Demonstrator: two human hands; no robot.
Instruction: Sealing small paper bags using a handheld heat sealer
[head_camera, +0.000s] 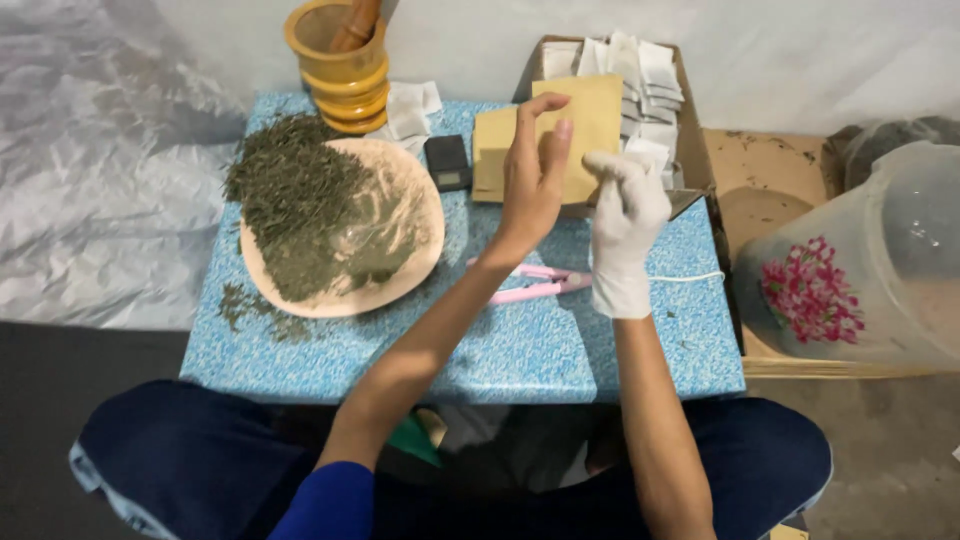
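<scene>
Both forearms rise over the blue worktop (520, 350); bare left hand (530, 180) pinches a tan envelope (590, 120), gloved right hand (625, 225) grips a white sachet (648, 152). Sliding it in squarely looks best.

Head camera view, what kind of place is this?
Probably a home workspace for packing dried herbs by hand: a low blue table, a tray of dried green leaves, a wooden mortar, and a box of small white sachets.
</scene>
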